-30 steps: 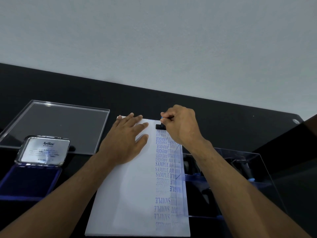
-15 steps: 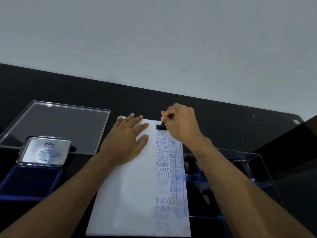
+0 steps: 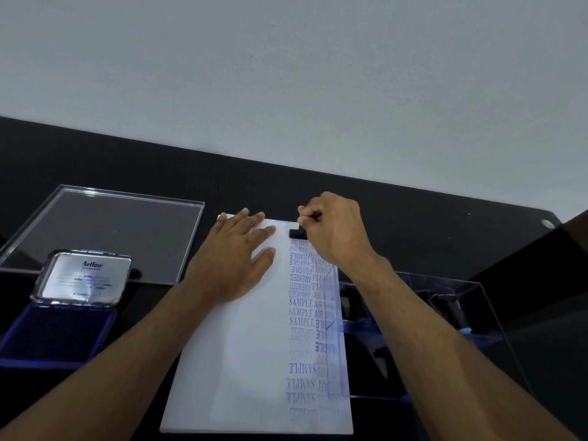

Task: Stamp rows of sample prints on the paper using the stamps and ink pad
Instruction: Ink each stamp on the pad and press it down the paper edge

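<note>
Left hand (image 3: 237,259) flat, fingers spread — right hand (image 3: 337,230) fisted, pinching, both forearms extended forward

A black tabletop (image 3: 413,224) fills the lower half of the view and meets a plain pale grey wall (image 3: 286,74) toward 12 o'clock. At 9 o'clock a flat clear acrylic lid (image 3: 105,230) lies on the dark surface. At 4 o'clock stands a clear acrylic box (image 3: 490,329) with blue-tinted edges and dark contents too dim to make out, and a small round silvery fitting (image 3: 547,223) sits at 2 o'clock.
</note>
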The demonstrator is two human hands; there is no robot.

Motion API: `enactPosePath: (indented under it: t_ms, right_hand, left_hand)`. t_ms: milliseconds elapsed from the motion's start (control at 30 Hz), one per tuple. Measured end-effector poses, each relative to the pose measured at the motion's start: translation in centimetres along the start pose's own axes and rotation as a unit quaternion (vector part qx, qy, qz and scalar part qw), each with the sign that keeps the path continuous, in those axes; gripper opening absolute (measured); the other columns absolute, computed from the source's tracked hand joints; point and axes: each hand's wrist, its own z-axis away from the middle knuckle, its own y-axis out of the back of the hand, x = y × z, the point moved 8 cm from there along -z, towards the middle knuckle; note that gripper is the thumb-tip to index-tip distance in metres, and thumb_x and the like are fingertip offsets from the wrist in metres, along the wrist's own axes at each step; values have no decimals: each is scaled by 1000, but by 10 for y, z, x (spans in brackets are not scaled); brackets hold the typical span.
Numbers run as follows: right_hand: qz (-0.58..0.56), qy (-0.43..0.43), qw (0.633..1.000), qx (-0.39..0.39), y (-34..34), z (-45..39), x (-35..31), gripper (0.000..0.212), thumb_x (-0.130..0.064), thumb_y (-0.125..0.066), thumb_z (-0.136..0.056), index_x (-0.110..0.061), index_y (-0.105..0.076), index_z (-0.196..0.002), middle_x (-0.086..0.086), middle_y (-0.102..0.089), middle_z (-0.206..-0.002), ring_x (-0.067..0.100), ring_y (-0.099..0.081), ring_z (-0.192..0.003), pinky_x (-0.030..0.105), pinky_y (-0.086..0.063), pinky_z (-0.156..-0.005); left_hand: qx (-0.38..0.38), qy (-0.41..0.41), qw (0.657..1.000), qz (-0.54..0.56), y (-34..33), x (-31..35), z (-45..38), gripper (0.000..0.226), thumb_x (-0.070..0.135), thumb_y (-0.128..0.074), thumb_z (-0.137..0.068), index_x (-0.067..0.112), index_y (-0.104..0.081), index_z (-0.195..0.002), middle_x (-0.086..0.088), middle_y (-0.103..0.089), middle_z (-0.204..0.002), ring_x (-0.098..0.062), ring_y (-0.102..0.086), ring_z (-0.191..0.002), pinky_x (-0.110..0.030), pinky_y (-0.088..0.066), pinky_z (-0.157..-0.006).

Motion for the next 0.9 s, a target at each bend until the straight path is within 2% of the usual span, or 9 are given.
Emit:
enactPosePath:
  t_ms: [300,433,467,567,667,767,900]
  right_hand:
    - [-17,6,1000,14,3,1,-3,10,-15,-67,-91,-14,-77,-91,-3,-69,-96,6,-65,-84,16,-52,-78]
    - [-31,8,999,19,7,4,-3,10,-15,-67,-91,-14,-77,-92,-5,-69,-97,-1,-58,-75,5,-45,-73]
    - [-42,7,999,20,8,5,-2,11,-15,-67,-92,-14,-77,-94,-5,-70,-99,-2,-57,-75,6,-46,-75]
    - [-84,-18,996,25,7,8,5,15,-18,-68,-91,-16,-76,-103,-5,-71,-104,2,-63,-83,22,-55,-86]
    - [-143,-62,983,98,22,12,21,17,-21,-70,-90,-20,-75,-106,-5,-73,-98,6,-69,-80,30,-59,-79]
    - [-244,-140,943,176,42,22,43,13,-17,-69,-90,-18,-74,-102,-3,-73,-81,7,-70,-61,27,-60,-62]
    - [-302,-209,909,198,45,35,59,9,-11,-67,-87,-18,-72,-90,-1,-71,-68,14,-70,-57,37,-62,-62]
  left_hand:
    - [3,-2,1000,-3,1,0,-1,63,58,-27,-95,29,-52,-145,1,-41,-157,-22,-27,-150,-50,-17,-124]
    - [1,2,1000,-2,2,0,0,63,59,-26,-95,29,-51,-145,1,-41,-158,-22,-26,-151,-48,-16,-124]
    - [0,0,1000,-2,1,1,0,64,59,-26,-95,29,-51,-145,1,-41,-157,-22,-26,-151,-48,-16,-124]
    - [0,0,1000,-2,1,-1,0,64,59,-26,-95,29,-51,-145,1,-41,-157,-22,-27,-150,-48,-16,-124]
    - [-6,2,1000,-1,0,0,0,65,61,-23,-95,31,-49,-147,3,-38,-159,-20,-24,-151,-47,-14,-125]
    - [-6,2,1000,5,0,0,0,66,61,-23,-95,31,-48,-147,4,-37,-159,-19,-23,-152,-47,-13,-125]
    - [-8,5,1000,6,1,-1,1,67,62,-21,-94,32,-48,-147,4,-36,-160,-18,-22,-152,-46,-11,-125]
